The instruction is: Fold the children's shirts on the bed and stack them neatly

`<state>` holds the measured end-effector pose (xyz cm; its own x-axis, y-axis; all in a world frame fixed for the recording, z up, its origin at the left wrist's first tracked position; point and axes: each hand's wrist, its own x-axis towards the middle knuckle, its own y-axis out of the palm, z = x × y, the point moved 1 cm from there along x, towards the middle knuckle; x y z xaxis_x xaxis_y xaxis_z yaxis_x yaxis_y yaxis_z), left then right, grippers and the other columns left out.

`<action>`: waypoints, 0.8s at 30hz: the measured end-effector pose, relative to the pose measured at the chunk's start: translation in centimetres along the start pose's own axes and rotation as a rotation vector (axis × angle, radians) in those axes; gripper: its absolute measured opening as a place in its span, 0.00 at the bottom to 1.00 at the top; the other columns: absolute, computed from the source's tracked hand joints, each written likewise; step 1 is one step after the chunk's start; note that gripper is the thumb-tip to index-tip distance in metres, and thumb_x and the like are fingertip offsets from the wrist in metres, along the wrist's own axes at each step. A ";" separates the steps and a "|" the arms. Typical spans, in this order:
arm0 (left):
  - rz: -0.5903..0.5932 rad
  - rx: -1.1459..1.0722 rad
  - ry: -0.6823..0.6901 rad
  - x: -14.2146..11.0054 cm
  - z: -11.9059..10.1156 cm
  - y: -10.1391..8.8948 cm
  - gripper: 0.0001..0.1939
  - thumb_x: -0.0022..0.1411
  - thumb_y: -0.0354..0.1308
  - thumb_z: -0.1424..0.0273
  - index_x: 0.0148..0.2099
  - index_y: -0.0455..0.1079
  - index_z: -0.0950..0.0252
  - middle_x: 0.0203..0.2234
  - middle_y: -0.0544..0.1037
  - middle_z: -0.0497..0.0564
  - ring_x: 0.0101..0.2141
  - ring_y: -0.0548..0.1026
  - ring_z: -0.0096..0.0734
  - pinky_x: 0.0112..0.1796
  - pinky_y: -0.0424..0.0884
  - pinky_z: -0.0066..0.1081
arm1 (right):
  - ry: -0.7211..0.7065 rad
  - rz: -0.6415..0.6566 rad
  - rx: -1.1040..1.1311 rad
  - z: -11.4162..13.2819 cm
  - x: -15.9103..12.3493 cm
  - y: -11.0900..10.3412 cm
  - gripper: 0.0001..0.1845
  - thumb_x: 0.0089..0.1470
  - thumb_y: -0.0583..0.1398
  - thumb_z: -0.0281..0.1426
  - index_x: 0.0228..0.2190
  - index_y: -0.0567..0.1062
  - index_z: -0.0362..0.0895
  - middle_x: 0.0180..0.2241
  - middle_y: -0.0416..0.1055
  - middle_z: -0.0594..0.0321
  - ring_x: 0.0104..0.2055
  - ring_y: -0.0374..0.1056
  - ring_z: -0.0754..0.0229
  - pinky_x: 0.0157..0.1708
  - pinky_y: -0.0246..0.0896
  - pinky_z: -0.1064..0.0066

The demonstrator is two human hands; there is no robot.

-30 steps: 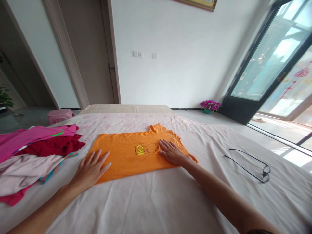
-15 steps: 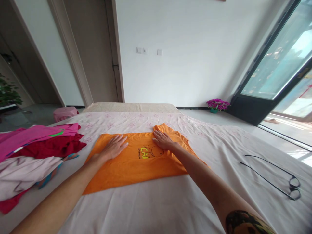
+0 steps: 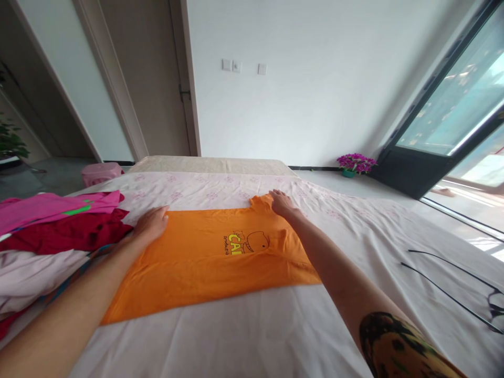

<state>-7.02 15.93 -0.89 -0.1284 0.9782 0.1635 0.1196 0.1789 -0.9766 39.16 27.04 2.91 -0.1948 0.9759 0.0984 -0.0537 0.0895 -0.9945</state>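
An orange T-shirt [image 3: 205,268] lies on the bed sheet, its front print of yellow letters and a line-drawn figure facing up. My left hand [image 3: 151,224] is at the shirt's far left corner, fingers closed on the edge. At the far right, my right hand [image 3: 282,202] grips the shirt near its sleeve end. Both thumbs and fingertips are partly hidden. The cloth between the hands lies fairly flat, with some wrinkles towards the right end.
A pile of pink, red and pale clothes [image 3: 59,226] lies at the left. Black-framed glasses [image 3: 452,283] rest on the pale sheet [image 3: 244,341] at the right. A pink stool [image 3: 101,172] and purple potted flowers [image 3: 355,164] stand on the floor beyond.
My hands have moved apart from lying flat on the shirt to its two far corners. The right end of the shirt is less bunched, and the shirt spreads wider.
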 end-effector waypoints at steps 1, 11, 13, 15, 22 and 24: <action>0.000 0.001 -0.006 0.2 -0.1 -0.1 0.28 0.65 0.40 0.69 0.65 0.60 0.69 0.61 0.67 0.61 0.59 0.66 0.42 0.56 0.61 0.35 | -0.053 0.007 -0.006 0.5 0.5 0.0 0.33 0.60 0.51 0.27 0.66 0.55 0.46 0.68 0.50 0.55 0.69 0.44 0.49 0.63 0.45 0.58; -0.050 0.110 0.035 -0.5 -1.3 -3.4 0.19 0.60 0.48 0.66 0.48 0.74 0.64 0.44 0.78 0.57 0.48 0.72 0.43 0.53 0.63 0.36 | -0.278 -0.032 -0.138 1.9 0.4 -2.3 0.14 0.54 0.60 0.32 0.42 0.80 0.47 0.46 0.72 0.51 0.53 0.59 0.45 0.53 0.53 0.56; -0.110 0.065 0.068 -1.7 -1.6 -4.8 0.18 0.60 0.48 0.65 0.47 0.73 0.66 0.45 0.77 0.57 0.49 0.72 0.42 0.53 0.63 0.35 | -0.322 -0.104 -0.140 1.0 -1.0 -3.6 0.11 0.53 0.60 0.33 0.38 0.80 0.46 0.48 0.72 0.52 0.55 0.58 0.46 0.57 0.50 0.56; -0.141 -0.042 0.104 -3.3 -1.7 -6.3 0.18 0.62 0.47 0.64 0.47 0.71 0.67 0.45 0.77 0.55 0.48 0.72 0.39 0.51 0.65 0.32 | -0.384 -0.133 -0.128 0.0 -2.8 -5.0 0.10 0.51 0.61 0.32 0.36 0.79 0.45 0.48 0.72 0.55 0.55 0.59 0.48 0.60 0.45 0.56; -0.065 -0.271 0.061 -9.5 -0.4 -8.1 0.13 0.57 0.50 0.65 0.44 0.68 0.62 0.38 0.79 0.44 0.39 0.75 0.31 0.42 0.66 0.25 | -0.464 -0.070 -0.059 -2.1 -11.0 -7.6 0.19 0.48 0.56 0.23 0.42 0.74 0.47 0.37 0.74 0.61 0.41 0.67 0.57 0.41 0.55 0.68; -0.044 -0.309 0.085 -10.8 -0.1 -7.4 0.13 0.56 0.50 0.67 0.43 0.68 0.61 0.40 0.80 0.45 0.42 0.75 0.33 0.46 0.66 0.27 | -0.504 -0.041 -0.066 -2.0 -13.1 -7.5 0.19 0.48 0.55 0.22 0.41 0.74 0.47 0.39 0.73 0.61 0.40 0.67 0.58 0.37 0.54 0.70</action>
<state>-6.44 4.07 4.54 -0.0593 0.9718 0.2282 0.4107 0.2321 -0.8817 44.10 13.98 9.00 -0.6431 0.7554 0.1259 -0.0127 0.1539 -0.9880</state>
